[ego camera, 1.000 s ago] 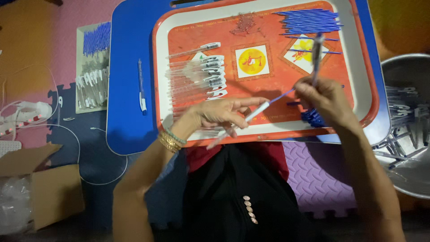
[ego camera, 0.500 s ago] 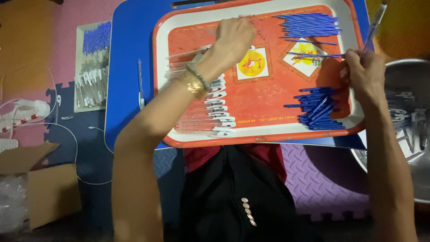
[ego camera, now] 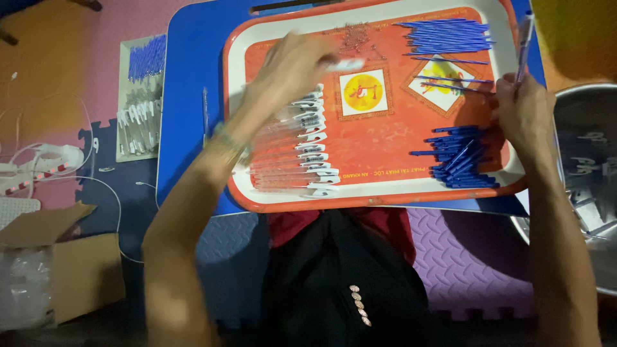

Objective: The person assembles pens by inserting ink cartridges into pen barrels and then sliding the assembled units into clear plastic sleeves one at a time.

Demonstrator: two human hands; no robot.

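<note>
An orange tray (ego camera: 379, 168) with a white rim lies on a blue table (ego camera: 186, 96). My left hand (ego camera: 292, 64), blurred, is closed on a clear pen barrel with a white clip (ego camera: 344, 64) above a row of several clear barrels (ego camera: 302, 148) on the tray's left. My right hand (ego camera: 524, 112) rests at the tray's right rim, holding an assembled pen (ego camera: 524, 42) upright. Thin blue refills (ego camera: 447, 38) lie at the tray's top right. Short blue pen parts (ego camera: 463, 157) are piled at its lower right. A small heap of tiny metal springs (ego camera: 357, 38) sits at the top middle.
A large steel bowl (ego camera: 588, 173) holding finished pens stands to the right. A card (ego camera: 138, 96) with more pen parts lies on the left floor mat, with a single pen (ego camera: 205, 115) on the table beside it. A cardboard box (ego camera: 64, 270) with plastic bags sits at lower left. White cables (ego camera: 38, 164) trail nearby.
My left hand has lifted a clear barrel from the row and moved right toward the tray's middle. My right hand has come down from the top right corner to the tray's right rim.
</note>
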